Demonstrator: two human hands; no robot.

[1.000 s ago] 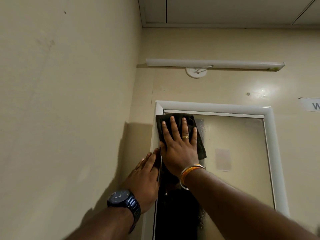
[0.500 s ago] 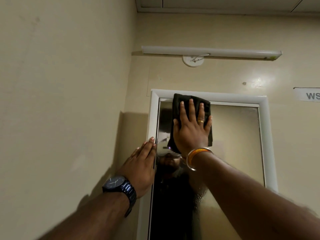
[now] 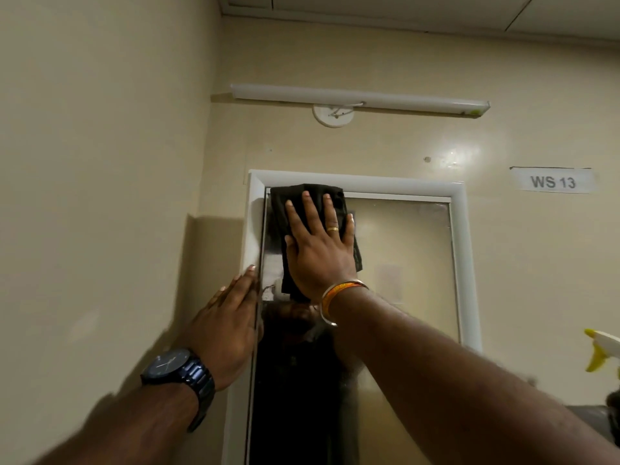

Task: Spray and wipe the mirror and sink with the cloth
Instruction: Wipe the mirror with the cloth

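A mirror (image 3: 402, 263) in a white frame (image 3: 464, 263) hangs on the cream wall ahead. My right hand (image 3: 317, 246) lies flat, fingers spread, and presses a dark cloth (image 3: 280, 223) against the glass at its top left corner. The cloth reaches up to the frame's top edge. My left hand (image 3: 228, 327), fingers straight, rests against the left side of the frame; a dark watch sits on that wrist. A spray bottle's white and yellow nozzle (image 3: 600, 350) shows at the right edge. The sink is out of view.
A side wall (image 3: 100, 196) stands close on the left, meeting the mirror wall in a corner. A tube light (image 3: 362, 97) is mounted above the mirror. A label reading "WS 13" (image 3: 552, 181) is stuck on the wall at the right.
My right hand has slid the cloth along the top of the glass, right and then back toward the top left corner. The left hand has stayed on the frame. The view has shifted, bringing the spray nozzle in.
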